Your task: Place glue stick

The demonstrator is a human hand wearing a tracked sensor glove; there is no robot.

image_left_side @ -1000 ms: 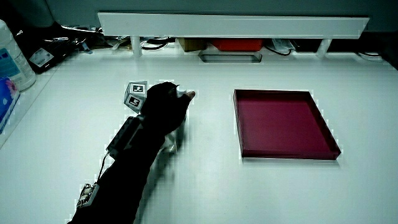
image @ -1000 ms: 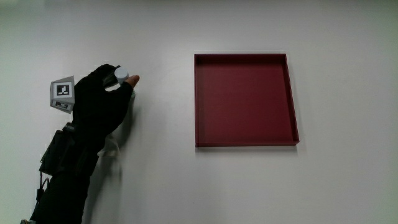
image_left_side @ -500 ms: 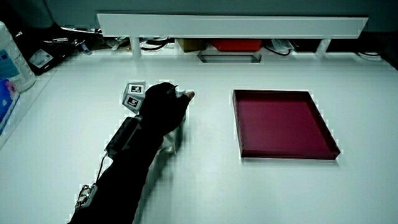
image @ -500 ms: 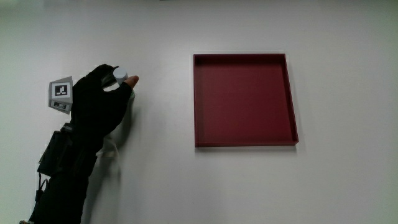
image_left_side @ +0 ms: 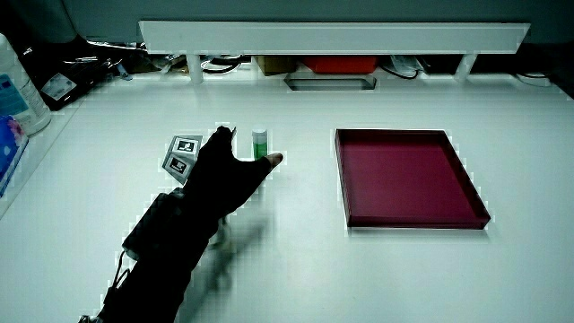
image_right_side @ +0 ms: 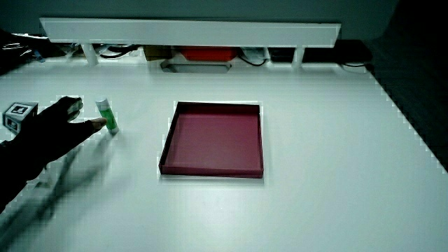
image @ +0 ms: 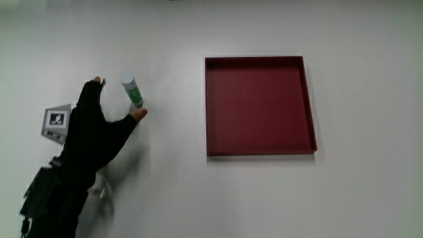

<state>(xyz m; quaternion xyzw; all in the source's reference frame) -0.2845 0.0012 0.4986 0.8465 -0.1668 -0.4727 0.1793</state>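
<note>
A glue stick (image: 132,92) with a white cap and green body stands upright on the white table, beside the dark red tray (image: 258,153). Both side views show the glue stick (image_left_side: 260,144) (image_right_side: 106,116) too. The hand (image: 117,99) rests low by the stick with its fingers spread, holding nothing. The stick stands in the gap between forefinger and thumb, and the thumb tip lies close by its base. In both side views the hand (image_left_side: 248,146) (image_right_side: 85,114) is nearer to the person than the stick. Nothing lies in the tray (image_left_side: 417,222) (image_right_side: 210,170).
A low white partition (image_left_side: 332,36) runs along the table's edge farthest from the person, with cables and a red object (image_left_side: 341,65) under it. In a side view a white bottle (image_left_side: 18,81) stands at the table's edge.
The hand has let go of the glue stick: the fingers opened and the hand drew back toward the person. The stick now stands free on the table.
</note>
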